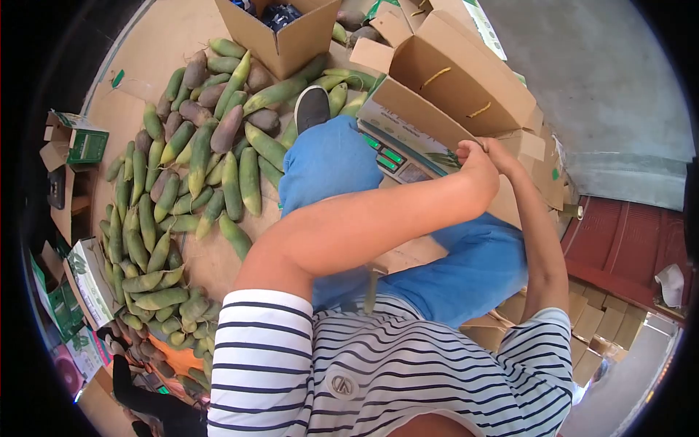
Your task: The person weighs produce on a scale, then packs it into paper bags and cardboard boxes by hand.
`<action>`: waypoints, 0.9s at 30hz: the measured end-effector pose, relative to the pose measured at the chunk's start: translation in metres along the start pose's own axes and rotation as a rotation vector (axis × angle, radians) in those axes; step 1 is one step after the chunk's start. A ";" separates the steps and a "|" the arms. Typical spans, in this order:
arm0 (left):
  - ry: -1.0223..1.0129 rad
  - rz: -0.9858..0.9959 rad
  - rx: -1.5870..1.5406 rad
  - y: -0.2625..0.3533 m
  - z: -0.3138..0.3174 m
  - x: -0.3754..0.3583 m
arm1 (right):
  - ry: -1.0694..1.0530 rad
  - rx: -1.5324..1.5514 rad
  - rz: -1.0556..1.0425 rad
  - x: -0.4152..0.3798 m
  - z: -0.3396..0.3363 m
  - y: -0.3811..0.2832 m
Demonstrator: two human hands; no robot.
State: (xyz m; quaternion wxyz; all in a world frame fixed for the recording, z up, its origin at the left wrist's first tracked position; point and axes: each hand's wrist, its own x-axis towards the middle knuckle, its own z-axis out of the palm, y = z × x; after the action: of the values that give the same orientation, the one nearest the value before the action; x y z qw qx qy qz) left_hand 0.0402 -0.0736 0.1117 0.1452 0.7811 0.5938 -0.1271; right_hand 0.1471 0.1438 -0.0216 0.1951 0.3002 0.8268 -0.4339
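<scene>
My left hand (477, 166) reaches across my body, its fingers curled at the near corner of an open cardboard box (419, 116). Right beside it, my right hand (501, 154) is closed too, partly overlapped by the left. What their fingers pinch is too small to make out. Yellow rope handles (437, 78) show on the box's far inner wall. The box rests on a scale with lit green displays (391, 156), in front of my bent knee.
Many green radishes (231, 182) and some purplish ones (227, 130) cover the floor at left. Another open box (280, 44) stands at the top. Flat cardboard pieces (590, 317) lie at right, by a red panel (619, 240). A person in black (156, 404) is at lower left.
</scene>
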 end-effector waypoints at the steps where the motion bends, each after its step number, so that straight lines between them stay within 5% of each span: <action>1: -0.010 0.006 0.004 0.000 0.001 -0.001 | 0.005 0.143 0.102 -0.007 0.007 -0.022; 2: -0.005 -0.001 -0.007 0.000 0.002 -0.001 | 0.013 0.288 0.203 -0.012 0.011 -0.034; 6: 0.036 -0.053 -0.025 0.007 0.008 0.007 | 0.021 -0.036 -0.024 0.000 0.007 -0.001; 11: 0.039 -0.161 -0.139 0.009 0.002 0.041 | 0.111 0.202 0.228 -0.042 0.024 -0.101; 13: 0.310 -0.142 -0.007 0.000 -0.012 0.014 | 0.396 -0.313 0.107 -0.041 0.041 -0.091; 14: 0.617 -0.013 0.082 -0.017 -0.032 -0.045 | 0.478 -0.486 0.065 -0.039 0.045 -0.085; 16: 1.081 -0.144 -0.102 -0.048 -0.040 -0.083 | 0.368 -0.487 0.023 -0.033 0.029 -0.070; 20: 1.538 -0.496 -0.576 -0.125 0.053 -0.144 | 0.278 -0.405 -0.022 -0.025 0.020 -0.060; 22: 1.335 -0.828 -0.669 -0.151 0.158 -0.169 | 0.317 -0.473 -0.116 -0.025 0.024 -0.061; 23: 1.043 -1.036 -0.656 -0.155 0.215 -0.187 | 0.336 -0.510 -0.160 -0.025 0.025 -0.061; 27: 0.508 -1.486 -0.761 -0.136 0.409 -0.246 | 0.271 -0.598 -0.121 -0.023 0.028 -0.076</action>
State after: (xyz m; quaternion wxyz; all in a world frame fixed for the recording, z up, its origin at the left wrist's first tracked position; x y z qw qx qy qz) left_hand -0.1661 -0.4130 -0.1861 0.1390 0.0946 0.9660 0.1962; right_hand 0.1155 0.0797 0.0220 0.1368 0.2347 0.9523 -0.1391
